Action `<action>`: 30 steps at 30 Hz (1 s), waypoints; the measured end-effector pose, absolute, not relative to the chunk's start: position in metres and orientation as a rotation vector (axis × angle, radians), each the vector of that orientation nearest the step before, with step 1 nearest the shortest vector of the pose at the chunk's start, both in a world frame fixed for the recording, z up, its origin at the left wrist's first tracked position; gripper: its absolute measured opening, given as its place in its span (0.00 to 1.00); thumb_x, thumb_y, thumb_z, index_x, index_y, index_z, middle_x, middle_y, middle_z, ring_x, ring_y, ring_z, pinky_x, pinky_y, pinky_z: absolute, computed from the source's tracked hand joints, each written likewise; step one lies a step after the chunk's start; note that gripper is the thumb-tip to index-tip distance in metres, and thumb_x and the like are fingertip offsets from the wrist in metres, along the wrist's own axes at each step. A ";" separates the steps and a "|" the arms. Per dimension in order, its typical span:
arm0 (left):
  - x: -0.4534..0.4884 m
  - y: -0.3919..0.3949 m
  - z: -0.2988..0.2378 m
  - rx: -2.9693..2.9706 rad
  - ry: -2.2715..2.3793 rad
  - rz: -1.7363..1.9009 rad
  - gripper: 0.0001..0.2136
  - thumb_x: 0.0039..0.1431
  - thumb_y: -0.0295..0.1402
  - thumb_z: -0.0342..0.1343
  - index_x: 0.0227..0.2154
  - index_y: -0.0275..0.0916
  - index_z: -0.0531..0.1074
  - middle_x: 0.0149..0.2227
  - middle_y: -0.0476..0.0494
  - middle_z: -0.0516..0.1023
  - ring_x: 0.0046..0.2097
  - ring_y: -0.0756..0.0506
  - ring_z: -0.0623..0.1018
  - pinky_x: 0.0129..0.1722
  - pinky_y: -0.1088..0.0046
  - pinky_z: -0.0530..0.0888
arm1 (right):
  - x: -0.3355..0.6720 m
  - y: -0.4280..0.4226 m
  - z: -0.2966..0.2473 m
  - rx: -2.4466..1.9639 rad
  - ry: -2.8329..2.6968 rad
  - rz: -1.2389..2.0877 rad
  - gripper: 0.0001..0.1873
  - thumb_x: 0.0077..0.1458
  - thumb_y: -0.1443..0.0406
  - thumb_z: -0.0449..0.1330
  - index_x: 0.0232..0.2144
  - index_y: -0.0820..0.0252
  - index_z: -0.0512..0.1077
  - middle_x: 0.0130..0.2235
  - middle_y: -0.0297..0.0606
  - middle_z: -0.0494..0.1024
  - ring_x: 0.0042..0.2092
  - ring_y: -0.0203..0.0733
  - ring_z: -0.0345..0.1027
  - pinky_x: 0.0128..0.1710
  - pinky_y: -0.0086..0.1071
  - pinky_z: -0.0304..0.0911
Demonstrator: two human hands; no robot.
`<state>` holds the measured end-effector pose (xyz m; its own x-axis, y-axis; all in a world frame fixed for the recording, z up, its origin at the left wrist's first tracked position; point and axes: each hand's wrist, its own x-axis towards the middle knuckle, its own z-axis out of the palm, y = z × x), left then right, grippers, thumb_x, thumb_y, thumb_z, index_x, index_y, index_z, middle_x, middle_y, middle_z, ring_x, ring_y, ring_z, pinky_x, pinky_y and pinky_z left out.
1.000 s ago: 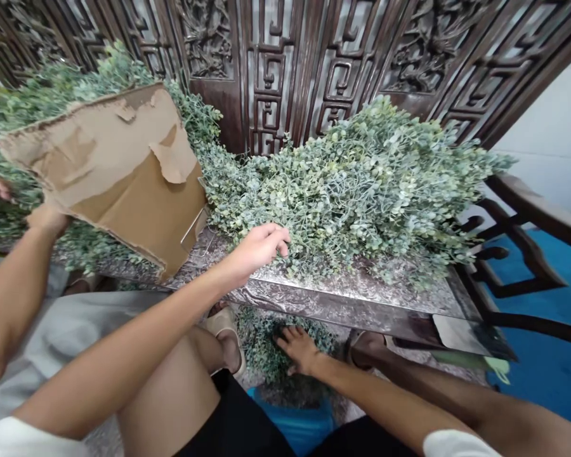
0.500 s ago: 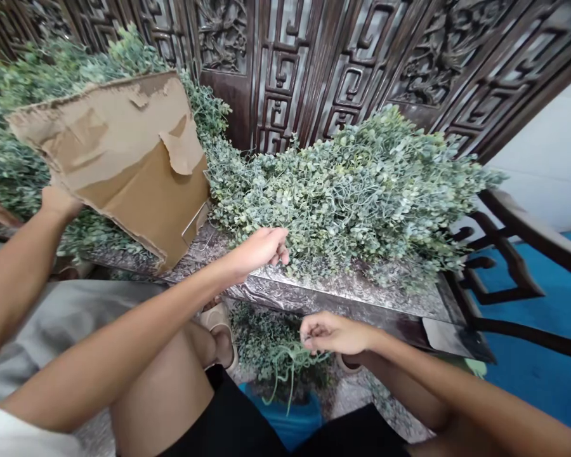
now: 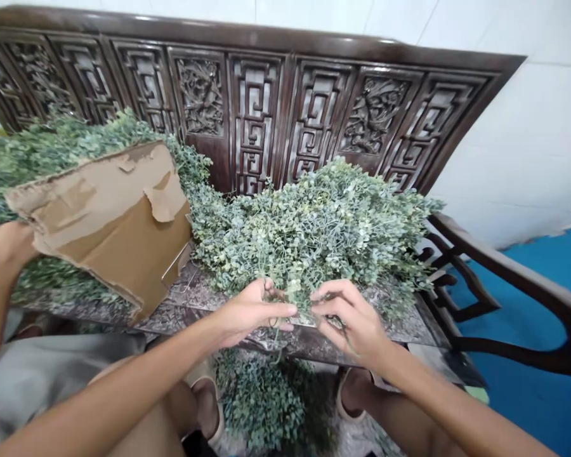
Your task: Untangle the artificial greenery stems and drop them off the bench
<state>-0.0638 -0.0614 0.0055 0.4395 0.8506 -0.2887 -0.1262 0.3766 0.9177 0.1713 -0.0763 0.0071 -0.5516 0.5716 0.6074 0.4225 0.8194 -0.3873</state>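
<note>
In the head view, the person's left hand (image 3: pixel 252 311) and right hand (image 3: pixel 347 320) are working close together at the near edge of a mottled silver tabletop (image 3: pixel 195 295), each pinching thin stems of artificial greenery (image 3: pixel 290 298) between curled fingers. The stems are trailing from a large heap (image 3: pixel 314 241) on that tabletop; another bunch (image 3: pixel 266 400) is sitting below its edge. A co-worker's hand (image 3: pixel 7 247) is cupping near torn cardboard (image 3: pixel 109 222) at the tabletop's far left. The risk: a hard tug catching interlocked stems — stripping leaves or dragging the heap over the edge.
</note>
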 end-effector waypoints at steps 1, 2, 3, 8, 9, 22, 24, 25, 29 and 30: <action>-0.061 -0.061 0.005 0.952 0.884 0.800 0.22 0.44 0.33 0.70 0.38 0.40 0.62 0.45 0.43 0.70 0.43 0.45 0.76 0.42 0.66 0.74 | 0.173 -0.075 0.010 -0.714 -2.306 0.233 0.08 0.60 0.73 0.57 0.41 0.58 0.70 0.49 0.48 0.68 0.44 0.42 0.70 0.42 0.37 0.71; -0.060 -0.060 0.004 0.951 0.890 0.853 0.23 0.44 0.31 0.70 0.38 0.40 0.62 0.45 0.45 0.70 0.42 0.47 0.76 0.43 0.68 0.73 | 0.176 -0.073 0.013 -0.697 -2.399 0.209 0.08 0.60 0.73 0.57 0.41 0.59 0.71 0.53 0.51 0.67 0.47 0.44 0.70 0.43 0.38 0.72; -0.059 -0.058 0.004 0.974 0.913 0.900 0.23 0.44 0.29 0.69 0.39 0.40 0.63 0.44 0.46 0.70 0.42 0.48 0.75 0.43 0.69 0.73 | 0.179 -0.071 0.018 -0.679 -2.501 0.175 0.08 0.60 0.72 0.58 0.42 0.59 0.71 0.56 0.52 0.65 0.50 0.46 0.70 0.45 0.40 0.72; -0.062 -0.049 0.005 1.135 1.091 0.935 0.21 0.46 0.29 0.67 0.42 0.38 0.64 0.37 0.49 0.71 0.38 0.50 0.74 0.40 0.72 0.71 | 0.199 -0.059 0.046 -0.749 -2.697 0.166 0.27 0.55 0.77 0.55 0.54 0.51 0.71 0.67 0.46 0.58 0.60 0.53 0.63 0.52 0.47 0.69; -0.063 -0.048 0.004 1.172 1.121 0.928 0.21 0.46 0.29 0.67 0.42 0.38 0.65 0.36 0.50 0.71 0.37 0.50 0.74 0.39 0.71 0.71 | 0.203 -0.056 0.049 -0.800 -2.639 0.236 0.29 0.54 0.77 0.53 0.55 0.50 0.70 0.67 0.46 0.58 0.59 0.51 0.64 0.50 0.44 0.71; -0.063 -0.048 -0.006 1.987 1.313 0.831 0.19 0.49 0.35 0.64 0.45 0.41 0.69 0.43 0.42 0.72 0.45 0.38 0.74 0.49 0.60 0.71 | 0.169 -0.025 0.039 -0.986 -2.302 0.298 0.22 0.61 0.63 0.60 0.58 0.53 0.67 0.61 0.45 0.68 0.60 0.51 0.63 0.61 0.53 0.59; -0.064 -0.050 -0.005 2.062 1.268 0.798 0.19 0.51 0.34 0.63 0.46 0.42 0.68 0.45 0.41 0.71 0.48 0.37 0.73 0.49 0.60 0.71 | 0.173 -0.022 0.035 -1.016 -2.395 0.567 0.31 0.58 0.64 0.62 0.63 0.51 0.62 0.61 0.45 0.69 0.54 0.48 0.69 0.57 0.48 0.64; -0.065 -0.051 -0.004 2.082 1.244 0.783 0.19 0.52 0.34 0.63 0.46 0.42 0.68 0.46 0.40 0.71 0.48 0.37 0.73 0.49 0.60 0.71 | 0.175 -0.021 0.033 -1.025 -2.420 0.735 0.36 0.56 0.66 0.63 0.65 0.50 0.59 0.59 0.43 0.70 0.49 0.45 0.73 0.54 0.44 0.67; -0.070 -0.052 -0.003 2.093 1.158 0.765 0.18 0.51 0.31 0.62 0.45 0.41 0.67 0.46 0.41 0.70 0.48 0.38 0.72 0.49 0.62 0.70 | 0.176 -0.020 0.023 -1.025 -2.368 1.172 0.37 0.51 0.69 0.65 0.62 0.51 0.62 0.49 0.36 0.77 0.41 0.40 0.74 0.45 0.36 0.70; -0.071 -0.052 -0.003 2.082 1.154 0.770 0.17 0.51 0.30 0.62 0.45 0.41 0.67 0.46 0.41 0.70 0.47 0.39 0.72 0.48 0.62 0.70 | 0.173 -0.021 0.020 -1.020 -2.331 1.188 0.29 0.52 0.68 0.64 0.57 0.53 0.68 0.46 0.35 0.78 0.41 0.40 0.73 0.44 0.36 0.69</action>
